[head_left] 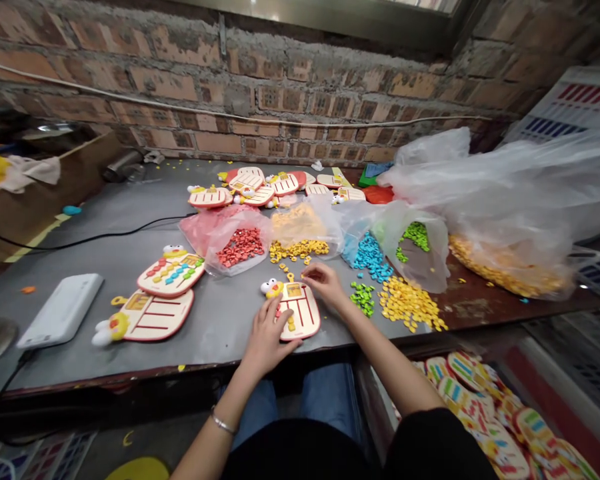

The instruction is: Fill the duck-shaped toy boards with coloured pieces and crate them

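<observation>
Board part-filled

Near centre: board (307,323), some red beads (279,311) and yellow beads (291,323) in, right slot bare. Left hand (269,335) spread on it; right hand (326,283) narrow at its far edge, bead held or not, can't tell. Left: filled board (166,287) atop an unfilled one (173,319).

Brick wall (275,99); power bank (64,310) (white).
</observation>
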The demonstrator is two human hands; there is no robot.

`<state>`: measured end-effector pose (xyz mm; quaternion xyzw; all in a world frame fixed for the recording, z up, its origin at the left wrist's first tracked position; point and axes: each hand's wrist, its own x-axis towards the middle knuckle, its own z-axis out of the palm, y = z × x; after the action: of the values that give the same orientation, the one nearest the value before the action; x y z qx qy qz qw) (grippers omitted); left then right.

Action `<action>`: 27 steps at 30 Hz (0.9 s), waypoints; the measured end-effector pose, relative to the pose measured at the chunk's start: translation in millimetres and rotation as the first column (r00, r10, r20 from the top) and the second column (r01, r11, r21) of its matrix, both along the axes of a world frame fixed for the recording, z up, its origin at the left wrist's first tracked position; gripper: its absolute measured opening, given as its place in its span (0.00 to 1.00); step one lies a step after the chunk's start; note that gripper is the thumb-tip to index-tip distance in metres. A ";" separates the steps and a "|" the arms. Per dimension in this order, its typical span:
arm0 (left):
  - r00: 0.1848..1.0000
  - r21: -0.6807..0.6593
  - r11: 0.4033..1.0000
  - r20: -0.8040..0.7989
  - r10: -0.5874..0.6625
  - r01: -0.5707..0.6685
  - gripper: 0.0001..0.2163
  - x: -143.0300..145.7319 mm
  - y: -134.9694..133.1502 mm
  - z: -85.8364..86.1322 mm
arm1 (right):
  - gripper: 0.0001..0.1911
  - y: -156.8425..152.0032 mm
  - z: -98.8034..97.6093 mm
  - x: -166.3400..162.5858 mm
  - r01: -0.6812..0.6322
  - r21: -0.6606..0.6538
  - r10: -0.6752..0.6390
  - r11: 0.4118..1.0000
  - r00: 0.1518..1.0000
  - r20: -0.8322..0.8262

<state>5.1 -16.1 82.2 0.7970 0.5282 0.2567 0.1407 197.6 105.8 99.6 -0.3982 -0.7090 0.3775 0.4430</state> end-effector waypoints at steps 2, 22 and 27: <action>1.000 -0.002 1.000 0.001 0.006 -0.006 0.23 0.3 0.0 0.2 | 0.06 -8.4 -3.9 2.2 -0.003 0.036 0.000 0.999 0.996 0.087; 0.999 -0.043 0.998 0.023 0.037 -0.036 0.33 1.7 1.9 -1.1 | 0.08 -23.4 1.2 14.0 -0.205 0.286 -0.064 0.936 0.700 0.711; 0.999 -0.034 0.999 0.030 0.037 -0.036 0.35 1.4 1.6 -1.6 | 0.13 -38.0 -0.8 13.6 -0.107 0.178 -0.006 0.978 0.841 0.540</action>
<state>6.6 -14.5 80.6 0.7807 0.5448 0.2626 0.1573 211.2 67.8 98.8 -0.4222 -0.8494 0.1887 0.2542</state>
